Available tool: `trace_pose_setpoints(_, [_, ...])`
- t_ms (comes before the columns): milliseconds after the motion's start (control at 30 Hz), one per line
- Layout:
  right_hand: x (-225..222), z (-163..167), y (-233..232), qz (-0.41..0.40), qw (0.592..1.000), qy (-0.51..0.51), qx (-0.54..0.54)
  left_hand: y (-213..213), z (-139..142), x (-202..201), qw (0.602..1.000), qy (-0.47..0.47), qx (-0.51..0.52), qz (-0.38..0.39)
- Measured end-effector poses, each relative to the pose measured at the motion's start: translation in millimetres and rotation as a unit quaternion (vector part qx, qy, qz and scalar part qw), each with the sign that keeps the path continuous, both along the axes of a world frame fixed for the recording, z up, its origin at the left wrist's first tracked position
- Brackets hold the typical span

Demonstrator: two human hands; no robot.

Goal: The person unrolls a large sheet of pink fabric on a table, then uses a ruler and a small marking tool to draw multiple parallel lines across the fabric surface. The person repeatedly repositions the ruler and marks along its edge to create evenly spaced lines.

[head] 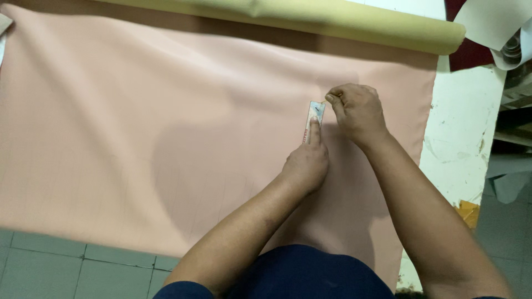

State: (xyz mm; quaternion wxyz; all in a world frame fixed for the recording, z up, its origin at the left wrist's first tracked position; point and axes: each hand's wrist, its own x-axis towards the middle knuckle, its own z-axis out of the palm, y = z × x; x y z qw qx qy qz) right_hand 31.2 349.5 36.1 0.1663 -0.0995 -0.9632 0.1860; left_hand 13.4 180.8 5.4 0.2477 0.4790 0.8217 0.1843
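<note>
Just under the left hand [306,166], the forefinger is stretched out straight and presses its tip onto a small clear ruler [313,122], pinning it flat; the other fingers of that hand are curled in together. The ruler lies lengthwise away from the person, its far end poking out past the fingertip and its near part hidden beneath the finger. Right beside that far end, the right hand [357,111] has its thumb and forefinger pinched tight together on something too small to make out, held just at the ruler's top corner; the remaining fingers are folded into the palm. The two hands sit close, the right a little farther from the body than the left.

Beneath both hands and the ruler spreads a wide sheet of pale pink fabric [166,127], smooth, with faint grid lines showing through. Beyond the fingers, along the fabric's far edge, lies a yellowish fabric roll [354,25]. To the right of the right hand the fabric ends and a scuffed white tabletop [463,127] shows. Nearer the body, below the fabric's edge, a grey tiled floor [66,266] is visible.
</note>
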Motion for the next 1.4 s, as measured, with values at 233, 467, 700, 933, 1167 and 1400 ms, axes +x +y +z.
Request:
trace_pose_setpoints(233, [11.9,-9.5,4.3,-0.032,0.999,0.02,-0.007,-1.9,6.7,-2.2,1.0,-0.011,0.004,-0.007])
trace_pose_setpoints(467, [16.6,-11.0,-2.4,-0.062,0.997,0.028,-0.033,-7.8,9.6,-4.0,0.999,-0.013,0.035,-0.003])
trace_pose_setpoints(700, [42.5,-1.3,-13.4,-0.158,0.913,0.013,-0.376,-19.2,9.0,-20.7,0.995,-0.088,0.03,0.018])
trace_pose_setpoints(933, [74.4,-19.8,-60.7,-0.232,0.771,-0.164,-0.57,-52.7,5.9,-45.5,0.999,0.025,-0.032,0.008])
trace_pose_setpoints(1167, [73.0,-24.4,-77.2,-0.148,0.756,-0.132,-0.624,-80.1,2.7,-64.1,1.0,-0.005,0.006,0.028])
trace_pose_setpoints(1400, [72.8,-13.7,-82.3,-0.153,0.749,-0.172,-0.621,-84.7,-2.6,-68.0,0.999,-0.022,0.01,0.034])
